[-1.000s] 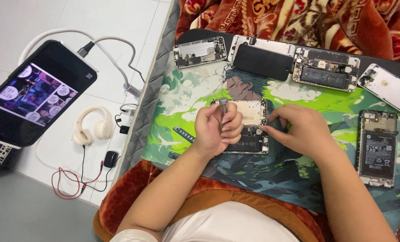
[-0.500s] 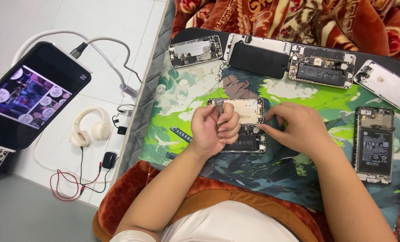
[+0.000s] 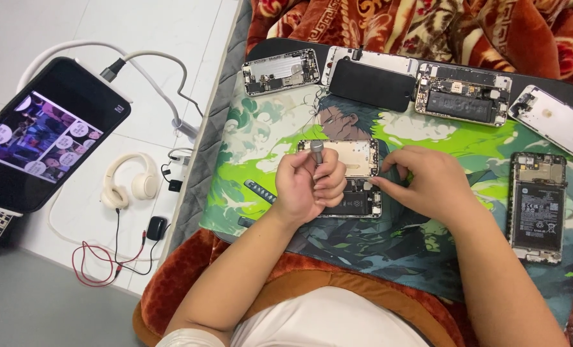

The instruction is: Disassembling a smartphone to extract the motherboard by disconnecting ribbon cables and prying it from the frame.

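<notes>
An opened phone (image 3: 354, 168) with its battery showing lies in the middle of a green printed mat (image 3: 248, 135). My left hand (image 3: 309, 186) is closed around a small grey screwdriver (image 3: 316, 151), held upright over the phone's left side. The fingertips of my right hand (image 3: 428, 183) press on the phone's right edge. Part of the phone is hidden under both hands.
Several more opened phones lie along the mat's far edge (image 3: 280, 72), (image 3: 463, 95) and at its right (image 3: 537, 205). A tablet (image 3: 42, 138) with a lit screen, white headphones (image 3: 129, 186) and cables (image 3: 106, 257) lie on the floor to the left. A patterned blanket (image 3: 428, 26) lies beyond.
Both hands stay on the phone with hardly any movement. The view has shifted slightly.
</notes>
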